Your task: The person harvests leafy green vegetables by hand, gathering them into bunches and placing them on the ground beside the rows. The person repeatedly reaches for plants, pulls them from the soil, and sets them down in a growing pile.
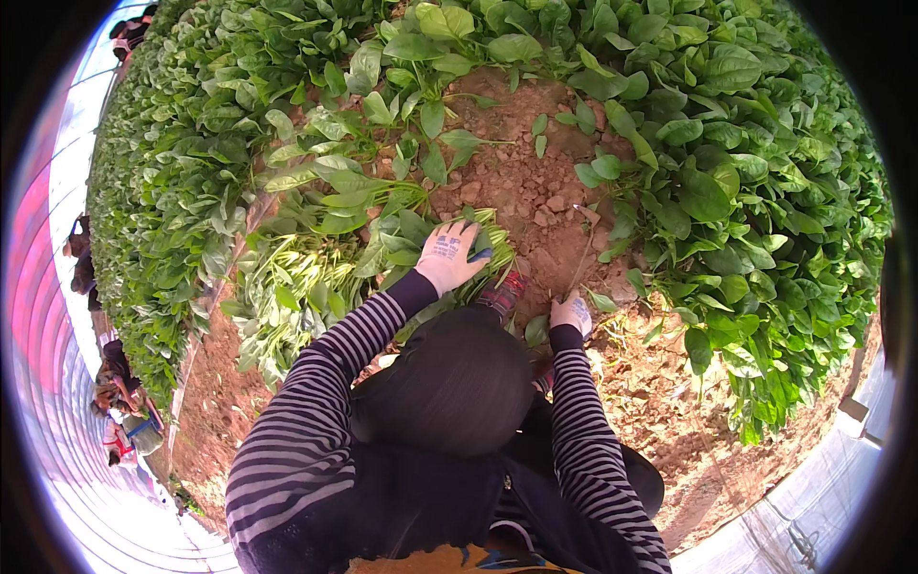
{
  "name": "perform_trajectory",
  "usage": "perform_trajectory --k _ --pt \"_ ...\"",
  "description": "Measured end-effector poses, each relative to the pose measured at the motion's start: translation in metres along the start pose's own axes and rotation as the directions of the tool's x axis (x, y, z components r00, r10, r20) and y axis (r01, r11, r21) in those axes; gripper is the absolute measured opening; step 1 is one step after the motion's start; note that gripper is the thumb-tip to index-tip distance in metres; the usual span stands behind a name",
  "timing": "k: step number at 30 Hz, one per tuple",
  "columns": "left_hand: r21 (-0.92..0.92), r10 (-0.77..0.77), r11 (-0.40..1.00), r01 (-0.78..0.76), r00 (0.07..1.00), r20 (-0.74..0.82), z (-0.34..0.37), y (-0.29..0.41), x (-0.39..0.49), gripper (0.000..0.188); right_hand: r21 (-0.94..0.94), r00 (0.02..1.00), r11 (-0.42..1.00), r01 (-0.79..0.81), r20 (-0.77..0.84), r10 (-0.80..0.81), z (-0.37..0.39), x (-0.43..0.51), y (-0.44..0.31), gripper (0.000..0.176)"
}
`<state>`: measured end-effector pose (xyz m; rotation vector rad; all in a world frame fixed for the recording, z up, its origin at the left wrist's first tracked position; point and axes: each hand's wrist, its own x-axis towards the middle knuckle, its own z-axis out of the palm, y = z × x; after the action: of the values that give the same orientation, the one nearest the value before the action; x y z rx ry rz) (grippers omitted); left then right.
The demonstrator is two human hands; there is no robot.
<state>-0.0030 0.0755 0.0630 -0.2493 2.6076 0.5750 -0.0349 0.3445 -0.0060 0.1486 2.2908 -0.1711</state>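
Note:
My left hand (452, 255), in a whitish work glove with blue fingertips, lies on a bunch of cut spinach (495, 247), whose pale stems point right. Whether its fingers close round the bunch, I cannot tell. My right hand (571, 316), gloved as well, grips a thin-handled hand sickle (584, 255) whose short blade points away from me over the soil. Left of my left hand, a pile of picked spinach (301, 269) lies with its stems showing. Loose plants (351, 183) are strewn beyond it.
Dense standing spinach (724, 143) grows ahead and to the right, with more (165, 165) at the left. Bare cloddy soil (516, 165) lies between. My knee (452, 380) is bent below my hands. Several people are at the far left, near a bucket (145, 436). Plastic sheeting (825, 495) edges the lower right.

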Motion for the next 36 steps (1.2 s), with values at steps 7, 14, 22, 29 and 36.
perform_trajectory --k 7,14,22,29,36 --pt "0.717 -0.281 0.66 0.226 0.959 -0.043 -0.03 -0.045 0.062 0.071 0.955 0.952 -0.011 -0.295 0.293 -0.092 0.009 -0.031 0.003 0.053" --pt "0.497 -0.573 0.723 0.479 0.819 0.045 -0.011 -0.096 0.081 0.077 0.812 0.899 0.386 0.438 -0.387 -0.204 0.035 -0.047 -0.034 0.035" --pt "0.359 -0.703 0.678 0.641 0.708 0.063 -0.026 -0.078 0.073 0.062 0.18 0.805 0.787 0.59 -0.057 -0.591 -0.03 -0.022 -0.131 0.043" --pt "0.216 -0.679 0.726 0.653 0.73 0.073 -0.018 -0.095 0.072 0.046 -0.124 0.797 0.79 0.601 0.176 -0.578 -0.05 -0.012 -0.152 0.033" --pt "0.174 -0.651 0.754 0.634 0.757 0.06 -0.016 -0.098 0.056 0.041 -0.166 0.809 0.793 0.587 0.17 -0.563 -0.058 -0.021 -0.122 0.037"
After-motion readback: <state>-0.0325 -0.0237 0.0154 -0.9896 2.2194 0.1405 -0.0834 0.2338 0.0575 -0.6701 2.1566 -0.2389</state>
